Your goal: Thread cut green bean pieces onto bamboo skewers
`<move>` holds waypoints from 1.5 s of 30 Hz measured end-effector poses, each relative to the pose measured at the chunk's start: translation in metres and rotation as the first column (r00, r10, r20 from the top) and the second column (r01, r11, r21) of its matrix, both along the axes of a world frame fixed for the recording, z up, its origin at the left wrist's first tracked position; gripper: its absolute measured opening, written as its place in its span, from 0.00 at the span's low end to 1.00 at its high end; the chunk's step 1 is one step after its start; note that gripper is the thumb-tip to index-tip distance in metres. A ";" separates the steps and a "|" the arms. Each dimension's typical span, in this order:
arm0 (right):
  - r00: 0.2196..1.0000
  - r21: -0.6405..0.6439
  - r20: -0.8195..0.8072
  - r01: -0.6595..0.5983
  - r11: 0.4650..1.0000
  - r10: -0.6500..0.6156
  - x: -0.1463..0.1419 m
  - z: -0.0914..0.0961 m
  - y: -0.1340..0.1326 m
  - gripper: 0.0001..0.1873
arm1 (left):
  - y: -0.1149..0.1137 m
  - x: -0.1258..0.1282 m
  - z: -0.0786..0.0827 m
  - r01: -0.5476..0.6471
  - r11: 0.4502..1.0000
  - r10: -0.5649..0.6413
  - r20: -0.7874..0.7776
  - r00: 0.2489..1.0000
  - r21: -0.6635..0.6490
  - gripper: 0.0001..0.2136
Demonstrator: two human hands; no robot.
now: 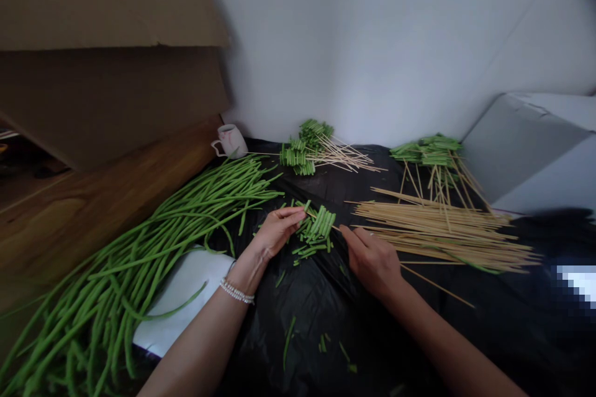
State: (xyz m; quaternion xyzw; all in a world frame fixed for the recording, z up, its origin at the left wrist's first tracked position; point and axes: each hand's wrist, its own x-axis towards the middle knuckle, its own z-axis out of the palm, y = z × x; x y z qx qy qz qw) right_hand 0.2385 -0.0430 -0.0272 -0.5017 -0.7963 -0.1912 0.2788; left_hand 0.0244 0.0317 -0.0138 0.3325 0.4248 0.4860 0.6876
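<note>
In the head view, my left hand [278,231] pinches a short cut piece of long bean [307,206] at the tip of a bamboo skewer. My right hand [376,262] is closed on the other part of that skewer [336,227]. Several cut bean pieces [325,221] sit side by side along the skewer between my hands. Loose cut pieces [308,250] lie just below on the black plastic sheet [298,298]. To the left spreads a large heap of whole long beans [139,248], partly over a white sheet or board [193,282].
Bare skewers [447,232] lie in a pile at the right. Filled bean skewers [298,155] are stacked at the back middle, others [435,150] at the back right. A mug [230,141], a cardboard box [107,6] and a white box [531,149] stand around the edges.
</note>
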 end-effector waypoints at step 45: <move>0.998 0.099 -0.014 0.064 0.993 -0.063 0.004 0.006 0.003 0.16 | 0.003 -0.015 -0.010 0.495 0.773 0.253 -0.909 0.332 0.397 0.02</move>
